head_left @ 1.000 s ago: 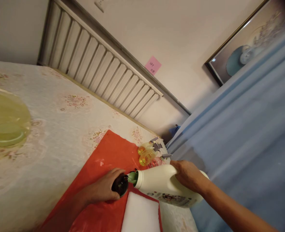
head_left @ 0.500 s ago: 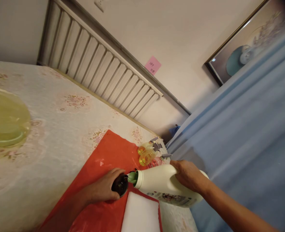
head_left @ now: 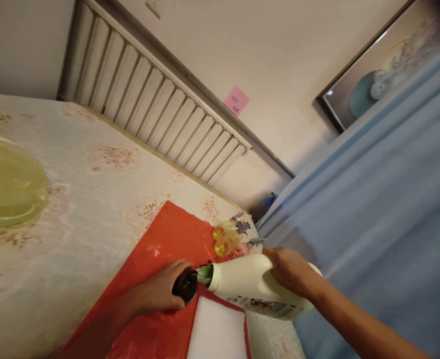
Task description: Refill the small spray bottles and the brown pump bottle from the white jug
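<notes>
Light: you have warm, dim indoor light.
Glare: faint sheen on the red sheet [head_left: 160,249].
Edges: corners stretched, curtain [head_left: 372,209] soft.

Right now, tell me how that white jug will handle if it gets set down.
The white jug looks rigid plastic, so it should keep its shape under the right hand. Lying tipped, spout at the dark cup in the left hand, it may dribble. Its bulk suggests some weight.
</notes>
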Demonstrator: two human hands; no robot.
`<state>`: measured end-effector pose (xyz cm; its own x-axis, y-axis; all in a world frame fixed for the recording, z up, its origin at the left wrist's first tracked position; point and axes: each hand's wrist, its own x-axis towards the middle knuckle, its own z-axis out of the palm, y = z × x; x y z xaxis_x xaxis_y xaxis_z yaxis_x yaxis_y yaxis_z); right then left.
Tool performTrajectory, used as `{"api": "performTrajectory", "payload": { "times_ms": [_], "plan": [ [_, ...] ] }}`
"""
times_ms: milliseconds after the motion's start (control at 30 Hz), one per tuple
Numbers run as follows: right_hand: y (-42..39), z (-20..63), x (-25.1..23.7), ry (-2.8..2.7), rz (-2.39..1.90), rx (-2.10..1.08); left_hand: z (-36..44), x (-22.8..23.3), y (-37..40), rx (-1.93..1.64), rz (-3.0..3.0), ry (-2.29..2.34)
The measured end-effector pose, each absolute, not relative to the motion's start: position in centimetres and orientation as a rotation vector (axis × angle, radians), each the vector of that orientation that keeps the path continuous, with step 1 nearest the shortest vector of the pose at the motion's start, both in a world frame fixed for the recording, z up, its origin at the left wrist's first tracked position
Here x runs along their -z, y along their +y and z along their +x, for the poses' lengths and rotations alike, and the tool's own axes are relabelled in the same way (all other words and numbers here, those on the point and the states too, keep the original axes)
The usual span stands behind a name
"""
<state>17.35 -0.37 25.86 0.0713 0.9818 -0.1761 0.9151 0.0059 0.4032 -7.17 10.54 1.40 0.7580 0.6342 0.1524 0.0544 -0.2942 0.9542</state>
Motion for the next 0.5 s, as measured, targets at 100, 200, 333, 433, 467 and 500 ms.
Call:
{"api": "performTrajectory", "payload": {
  "times_ms": [100, 200, 333, 433, 467, 500],
  "plan": [
    [-0.41, 17.07, -26.05, 1.873, 1.948, -0.215, -7.18, -1.29, 10.55, -0.621, 1.795, 0.528],
    [-0.43, 16.98, -26.16, 1.886, 1.947, -0.204, -7.22, -1.28, 10.51, -0.621, 1.791, 0.529],
    [-0.37, 16.93, -26.2, 1.887, 1.955, -0.202, -7.19, -1.26, 10.55, -0.633, 1.803, 0.531],
    [-0.33, 16.87, -26.14, 1.892, 1.952, -0.203, -7.14, -1.28, 10.61, -0.622, 1.809, 0.53],
    [-0.33, 16.87, -26.11, 1.891, 1.956, -0.204, -7.14, -1.32, 10.61, -0.625, 1.812, 0.527],
    [-0.34, 16.89, -26.08, 1.892, 1.96, -0.201, -7.16, -1.36, 10.61, -0.625, 1.813, 0.525]
  ]
}}
